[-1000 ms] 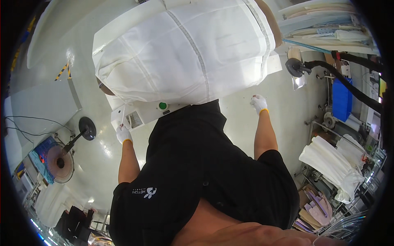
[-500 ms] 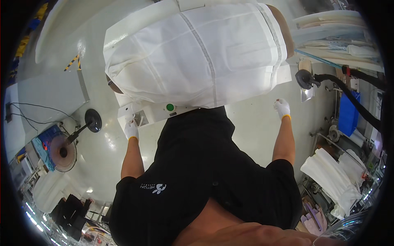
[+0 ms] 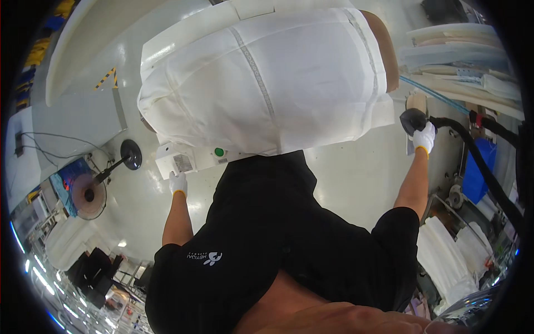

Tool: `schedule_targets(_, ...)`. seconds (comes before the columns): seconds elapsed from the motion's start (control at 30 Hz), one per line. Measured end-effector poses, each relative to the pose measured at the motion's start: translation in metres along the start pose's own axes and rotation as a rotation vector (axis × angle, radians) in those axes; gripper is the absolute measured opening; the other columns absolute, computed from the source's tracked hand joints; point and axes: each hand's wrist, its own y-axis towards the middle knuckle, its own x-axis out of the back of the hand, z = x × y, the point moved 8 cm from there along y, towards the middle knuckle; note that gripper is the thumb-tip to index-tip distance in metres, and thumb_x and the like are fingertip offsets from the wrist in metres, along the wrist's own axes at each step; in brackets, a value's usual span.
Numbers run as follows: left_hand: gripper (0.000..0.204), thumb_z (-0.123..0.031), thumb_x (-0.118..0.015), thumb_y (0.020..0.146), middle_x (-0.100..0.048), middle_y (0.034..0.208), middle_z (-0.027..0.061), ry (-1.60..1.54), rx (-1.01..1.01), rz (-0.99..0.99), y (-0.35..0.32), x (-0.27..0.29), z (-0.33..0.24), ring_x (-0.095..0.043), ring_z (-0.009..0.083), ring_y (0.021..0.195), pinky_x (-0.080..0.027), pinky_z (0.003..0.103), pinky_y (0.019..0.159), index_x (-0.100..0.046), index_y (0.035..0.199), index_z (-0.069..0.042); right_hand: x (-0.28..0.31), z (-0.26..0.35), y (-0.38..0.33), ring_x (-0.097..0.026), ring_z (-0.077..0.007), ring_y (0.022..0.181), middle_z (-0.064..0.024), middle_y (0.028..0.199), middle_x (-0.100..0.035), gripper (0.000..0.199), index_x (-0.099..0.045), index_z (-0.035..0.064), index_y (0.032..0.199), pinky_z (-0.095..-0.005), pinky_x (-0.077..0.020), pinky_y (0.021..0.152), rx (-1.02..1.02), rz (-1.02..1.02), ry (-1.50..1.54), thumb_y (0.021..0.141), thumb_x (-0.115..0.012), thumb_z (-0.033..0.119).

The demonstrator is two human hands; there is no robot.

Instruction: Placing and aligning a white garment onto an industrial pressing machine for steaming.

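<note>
My right hand (image 3: 424, 137), in a white glove with a yellow cuff, is closed round the handle of a black steam iron (image 3: 412, 119) at the right. The iron rests on a narrow stand with a tan pad (image 3: 416, 102). My left hand (image 3: 178, 182), gloved alike, is by the near left corner of a white control panel (image 3: 181, 161); its fingers look apart and hold nothing. In front of me a white cloth (image 3: 311, 78) with two grey trim bands lies over an ironing table, its brown padded end (image 3: 384, 50) showing at the right.
A green button (image 3: 219, 152) sits on the table's front. From the iron a black hose (image 3: 473, 147) runs right, near a blue bag (image 3: 479, 172). A pedestal fan (image 3: 89, 195) stands left. Stacked white fabrics (image 3: 456, 50) lie far right; more white cloth (image 3: 445, 261) is near right.
My right hand has moved right and forward onto the iron and closed on it. My left hand has drawn back slightly from the panel. The whole view has shifted a little.
</note>
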Motion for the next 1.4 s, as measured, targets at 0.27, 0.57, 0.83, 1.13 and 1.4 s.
schedule_targets(0.27,0.059,-0.029,-0.056,0.091,-0.071,0.117,0.0188,0.126,-0.002,0.141,-0.044,0.0,-0.058,-0.068,0.0366,0.102,-0.053,0.041,0.091,-0.052,0.144,-0.003,-0.024,0.011,0.046,-0.057,-0.0384,0.121,-0.0104,0.132,-0.061,0.05,-0.058,0.0126,0.137,-0.0444,-0.0498,0.103,0.155,0.281,-0.372,0.087,-0.059,0.013)
schedule_targets(0.57,0.059,-0.03,-0.057,0.092,-0.07,0.122,0.0201,0.036,-0.053,0.271,-0.056,-0.046,-0.029,-0.067,0.0381,0.106,-0.052,0.043,0.094,-0.052,0.144,-0.003,0.064,0.074,-0.003,-0.06,-0.0218,0.07,-0.011,0.083,-0.065,0.031,-0.065,0.006,0.12,-0.0332,-0.0529,0.067,-0.067,0.541,0.837,0.092,-0.055,0.014)
schedule_targets(0.83,0.057,-0.029,-0.056,0.093,-0.068,0.127,0.0195,0.045,-0.066,0.243,-0.079,-0.072,-0.059,-0.065,0.0352,0.113,-0.051,0.04,0.096,-0.052,0.144,-0.004,0.21,0.402,-0.114,-0.067,-0.0217,0.094,-0.0159,0.11,-0.072,0.05,-0.058,-0.0008,0.136,-0.0312,-0.0538,0.081,0.565,0.637,1.048,0.091,-0.065,0.019)
schedule_targets(1.13,0.057,-0.027,-0.055,0.093,-0.069,0.124,0.0171,-0.197,0.119,0.28,-0.073,-0.083,0.029,-0.065,0.028,0.106,-0.051,0.036,0.092,-0.053,0.144,-0.001,0.201,0.599,-0.16,-0.068,-0.0396,0.095,-0.0213,0.11,-0.073,0.048,-0.066,-0.0004,0.116,-0.0466,-0.0531,0.086,1.026,0.66,0.23,0.086,-0.054,0.036)
schedule_targets(1.4,0.056,-0.025,-0.054,0.094,-0.068,0.117,0.0155,-0.237,0.139,0.341,-0.067,-0.113,0.052,-0.063,0.0239,0.096,-0.051,0.033,0.086,-0.053,0.143,0.001,0.164,0.488,0.022,-0.052,-0.02,0.048,-0.0088,0.071,-0.061,0.037,-0.068,0.002,0.106,-0.0322,-0.042,0.045,0.392,0.711,0.667,0.093,-0.054,0.033)
